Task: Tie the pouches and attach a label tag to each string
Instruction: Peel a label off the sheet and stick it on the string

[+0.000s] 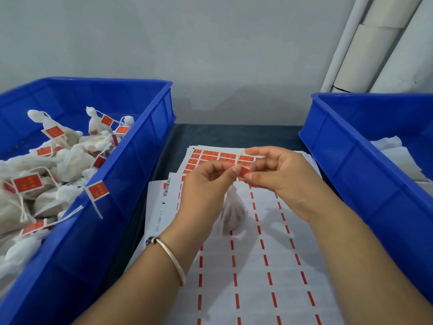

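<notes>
A small white pouch [232, 211] hangs below my two hands, above the sticker sheets. My left hand [206, 184] and my right hand [274, 174] meet at their fingertips and pinch a red label tag [243, 171] between them, at the top of the pouch's string. The string itself is mostly hidden by my fingers. A sheet of red label stickers [210, 158] lies just behind my hands on the table.
A blue crate [140, 146] on the left holds several tied white pouches with red tags. Another blue crate [365, 160] on the right holds white cloth. A used backing sheet [257, 266] with red dashes covers the table in front. White pipes stand at the back right.
</notes>
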A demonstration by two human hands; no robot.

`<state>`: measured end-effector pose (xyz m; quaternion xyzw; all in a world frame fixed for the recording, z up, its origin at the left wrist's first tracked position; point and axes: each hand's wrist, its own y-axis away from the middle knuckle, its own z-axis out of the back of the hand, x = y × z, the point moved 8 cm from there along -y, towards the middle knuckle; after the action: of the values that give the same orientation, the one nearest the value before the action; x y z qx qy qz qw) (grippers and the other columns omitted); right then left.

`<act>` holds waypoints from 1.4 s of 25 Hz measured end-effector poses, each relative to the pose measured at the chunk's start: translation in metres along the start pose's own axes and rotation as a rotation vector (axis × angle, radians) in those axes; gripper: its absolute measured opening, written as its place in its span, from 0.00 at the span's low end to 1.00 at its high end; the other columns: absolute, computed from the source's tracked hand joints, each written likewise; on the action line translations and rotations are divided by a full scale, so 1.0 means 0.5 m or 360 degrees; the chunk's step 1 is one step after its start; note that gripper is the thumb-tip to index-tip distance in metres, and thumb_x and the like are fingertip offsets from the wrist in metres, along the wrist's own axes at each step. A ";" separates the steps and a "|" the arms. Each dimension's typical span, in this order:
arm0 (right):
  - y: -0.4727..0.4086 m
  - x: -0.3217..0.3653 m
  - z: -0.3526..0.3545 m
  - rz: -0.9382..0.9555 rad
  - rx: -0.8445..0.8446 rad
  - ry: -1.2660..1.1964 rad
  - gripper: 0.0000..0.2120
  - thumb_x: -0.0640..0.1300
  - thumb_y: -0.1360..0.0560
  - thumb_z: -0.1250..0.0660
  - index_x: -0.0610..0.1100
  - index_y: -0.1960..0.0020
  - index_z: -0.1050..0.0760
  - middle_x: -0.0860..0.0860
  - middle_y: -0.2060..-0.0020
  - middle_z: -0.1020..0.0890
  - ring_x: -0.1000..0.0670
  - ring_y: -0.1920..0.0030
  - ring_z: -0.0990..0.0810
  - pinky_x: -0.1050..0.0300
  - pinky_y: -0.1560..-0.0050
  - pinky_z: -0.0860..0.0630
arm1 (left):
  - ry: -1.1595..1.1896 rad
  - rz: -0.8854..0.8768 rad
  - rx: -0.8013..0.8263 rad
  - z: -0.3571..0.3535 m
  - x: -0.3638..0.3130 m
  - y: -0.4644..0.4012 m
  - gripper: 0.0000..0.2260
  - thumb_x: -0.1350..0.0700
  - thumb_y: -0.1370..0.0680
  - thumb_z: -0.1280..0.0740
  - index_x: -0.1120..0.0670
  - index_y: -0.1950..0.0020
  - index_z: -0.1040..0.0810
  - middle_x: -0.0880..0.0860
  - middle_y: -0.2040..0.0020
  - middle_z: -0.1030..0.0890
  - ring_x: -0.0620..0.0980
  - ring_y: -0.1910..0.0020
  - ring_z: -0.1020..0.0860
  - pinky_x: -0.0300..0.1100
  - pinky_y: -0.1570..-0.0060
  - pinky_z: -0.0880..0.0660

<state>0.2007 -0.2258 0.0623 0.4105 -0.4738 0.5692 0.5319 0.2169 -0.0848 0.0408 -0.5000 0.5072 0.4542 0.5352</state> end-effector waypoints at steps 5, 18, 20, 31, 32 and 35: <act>-0.001 0.000 0.007 0.0024 -0.0102 0.0023 0.15 0.39 0.28 0.29 0.56 0.50 0.28 0.58 0.62 0.16 0.57 0.59 0.16 0.67 0.60 0.20 | -0.0013 0.0025 0.0048 -0.004 0.003 -0.003 0.02 0.50 0.29 0.31 0.47 0.60 0.20 0.41 0.63 0.17 0.38 0.62 0.20 0.28 0.66 0.26; 0.009 0.029 0.016 0.0243 -0.0237 0.0182 0.16 0.35 0.29 0.28 0.55 0.53 0.27 0.59 0.63 0.17 0.59 0.59 0.18 0.69 0.61 0.22 | -0.0363 -0.0146 0.0247 -0.018 -0.020 0.001 0.04 0.44 0.31 0.35 0.42 0.61 0.24 0.36 0.67 0.20 0.35 0.66 0.22 0.25 0.70 0.29; 0.014 0.035 0.024 0.0280 -0.0289 0.0178 0.15 0.36 0.29 0.28 0.55 0.53 0.26 0.60 0.63 0.18 0.59 0.59 0.18 0.69 0.61 0.22 | -0.0482 -0.0153 0.0314 -0.025 -0.019 0.007 0.03 0.43 0.32 0.34 0.40 0.62 0.24 0.33 0.66 0.21 0.32 0.64 0.23 0.23 0.71 0.30; 0.041 0.088 -0.002 0.0309 -0.0375 0.0044 0.20 0.33 0.27 0.32 0.59 0.52 0.24 0.54 0.64 0.19 0.59 0.59 0.18 0.70 0.64 0.24 | -0.0496 -0.0187 0.0238 0.006 -0.089 0.024 0.07 0.54 0.23 0.34 0.43 0.60 0.23 0.44 0.66 0.19 0.40 0.67 0.21 0.33 0.61 0.23; 0.048 0.095 -0.004 0.0322 -0.0397 0.0067 0.20 0.33 0.28 0.31 0.60 0.52 0.24 0.55 0.64 0.19 0.60 0.59 0.19 0.71 0.64 0.25 | -0.0541 -0.0159 0.0238 0.008 -0.096 0.027 0.07 0.53 0.24 0.34 0.43 0.60 0.23 0.44 0.65 0.19 0.40 0.67 0.21 0.34 0.60 0.22; 0.072 0.115 -0.010 0.0362 -0.0416 0.0130 0.19 0.33 0.29 0.30 0.58 0.54 0.24 0.59 0.63 0.19 0.60 0.59 0.19 0.72 0.64 0.25 | -0.0675 -0.0155 0.0296 0.011 -0.122 0.045 0.04 0.52 0.24 0.33 0.45 0.59 0.24 0.45 0.63 0.17 0.42 0.64 0.20 0.38 0.57 0.21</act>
<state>0.1595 -0.2079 0.1136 0.2582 -0.5651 0.5755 0.5318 0.1906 -0.0762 0.0999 -0.3657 0.3985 0.4741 0.6948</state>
